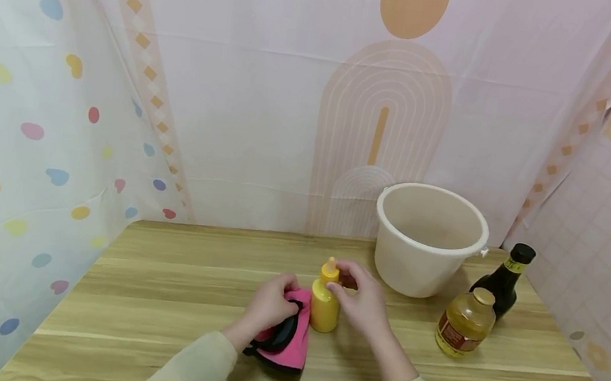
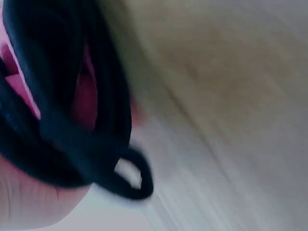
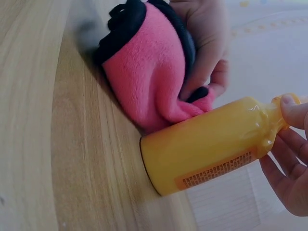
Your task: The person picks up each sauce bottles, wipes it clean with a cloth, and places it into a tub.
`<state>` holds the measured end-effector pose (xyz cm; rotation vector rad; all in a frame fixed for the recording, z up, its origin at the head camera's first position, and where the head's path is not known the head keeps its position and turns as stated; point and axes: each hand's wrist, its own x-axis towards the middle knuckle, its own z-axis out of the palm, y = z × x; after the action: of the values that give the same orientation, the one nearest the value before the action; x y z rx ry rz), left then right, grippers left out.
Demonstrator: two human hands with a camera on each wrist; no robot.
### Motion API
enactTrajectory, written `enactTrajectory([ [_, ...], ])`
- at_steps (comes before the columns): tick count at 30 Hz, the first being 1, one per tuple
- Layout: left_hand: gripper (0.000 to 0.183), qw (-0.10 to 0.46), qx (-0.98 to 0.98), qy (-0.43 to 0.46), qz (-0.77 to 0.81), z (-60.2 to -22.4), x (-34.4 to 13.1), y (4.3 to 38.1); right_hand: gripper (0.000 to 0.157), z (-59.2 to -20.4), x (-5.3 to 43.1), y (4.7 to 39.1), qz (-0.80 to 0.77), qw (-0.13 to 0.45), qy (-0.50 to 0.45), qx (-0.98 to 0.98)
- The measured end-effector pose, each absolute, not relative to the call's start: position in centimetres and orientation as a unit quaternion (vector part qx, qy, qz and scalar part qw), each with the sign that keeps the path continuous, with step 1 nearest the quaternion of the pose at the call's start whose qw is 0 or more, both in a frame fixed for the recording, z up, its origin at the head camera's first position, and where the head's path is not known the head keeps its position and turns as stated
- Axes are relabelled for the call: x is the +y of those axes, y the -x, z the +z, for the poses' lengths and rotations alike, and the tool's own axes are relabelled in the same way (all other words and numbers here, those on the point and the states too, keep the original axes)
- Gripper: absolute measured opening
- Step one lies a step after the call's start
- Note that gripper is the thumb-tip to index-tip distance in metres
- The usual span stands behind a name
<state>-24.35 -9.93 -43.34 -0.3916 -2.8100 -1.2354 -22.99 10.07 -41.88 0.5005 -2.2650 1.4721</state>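
My left hand (image 1: pixel 269 307) grips a bunched pink cloth (image 1: pixel 297 342) with black edging. Black trim (image 2: pixel 62 103) and a small black loop fill the near part of the left wrist view. Beside the cloth, a yellow squeeze bottle (image 1: pixel 324 312) with a pointed nozzle stands upright on the table. The thumb and fingers of my right hand (image 1: pixel 365 300) pinch it at the neck, just under the nozzle. In the right wrist view the pink cloth (image 3: pixel 144 72) lies against the side of the yellow bottle (image 3: pixel 202 142), whose printed label faces that camera.
A cream bucket (image 1: pixel 414 266) stands at the back right of the wooden table (image 1: pixel 171 289). Right of it are a clear bottle (image 1: pixel 464 324) of yellowish liquid with a red label and a dark bottle (image 1: pixel 502 284) with a black cap. Patterned curtains (image 1: pixel 257 113) hang behind.
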Motion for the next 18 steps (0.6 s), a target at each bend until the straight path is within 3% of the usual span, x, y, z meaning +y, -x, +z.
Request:
enactTrajectory([
  [10, 0.022, 0.126, -0.817, 0.092, -0.555, -38.2, -10.9, 24.5, 0.033, -42.0, 10.0, 23.0, 0.525, 0.207, -0.186, -0.804],
  [18, 0.022, 0.145, -0.778, 0.112, -0.600, -37.7, -9.0, 23.4, 0.033, -42.0, 10.1, 23.1, 0.520, 0.211, -0.192, -0.805],
])
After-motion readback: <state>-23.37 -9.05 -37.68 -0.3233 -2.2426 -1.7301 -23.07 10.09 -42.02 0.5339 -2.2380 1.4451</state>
